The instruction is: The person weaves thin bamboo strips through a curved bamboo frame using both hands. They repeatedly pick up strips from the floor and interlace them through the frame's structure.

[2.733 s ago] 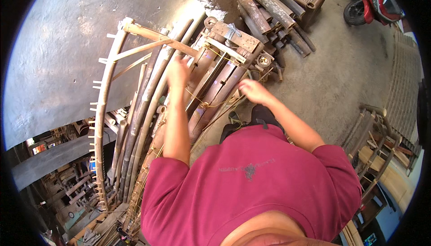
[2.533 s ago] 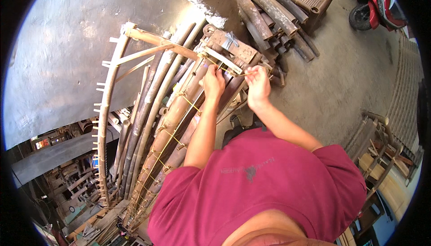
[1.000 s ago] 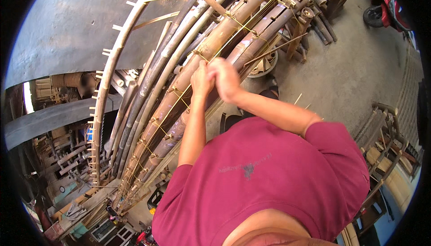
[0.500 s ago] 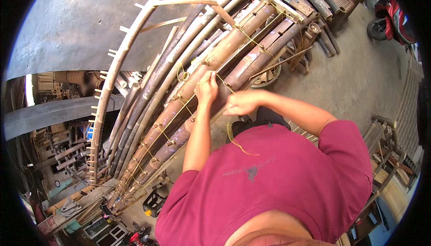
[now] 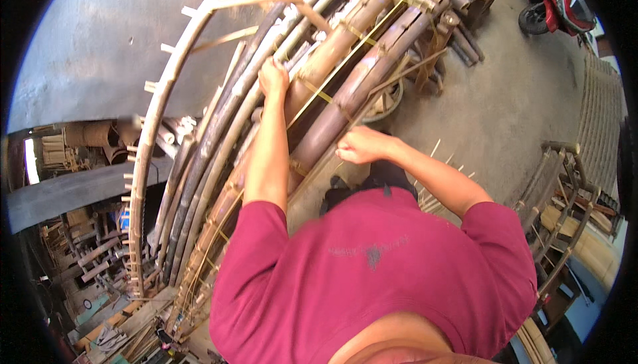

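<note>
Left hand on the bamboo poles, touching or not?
Touching. The head view shows the left hand closed over the top of the bundled bamboo poles, no gap visible. The right hand rests at the bundle's lower edge.

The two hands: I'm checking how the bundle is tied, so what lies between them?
In the head view, between the left hand and right hand lie thick brown bamboo poles, crossed by a thin yellowish strip.
</note>
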